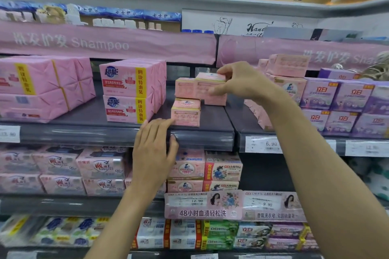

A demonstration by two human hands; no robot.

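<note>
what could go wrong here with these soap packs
The small pink paper-wrapped soap pack in the right hand is pinched only at its end, so it may slip. The front pink soap pack sits near the dark shelf edge; the left hand beside it might nudge it off.

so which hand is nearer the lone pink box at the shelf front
Left. The left hand rests on the shelf edge beside the front box; the right hand grips another box above it.

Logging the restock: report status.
Right hand grips pink soap pack, beside stacked soap packs. Left hand rests on shelf edge. Nothing seen blocking.
</note>
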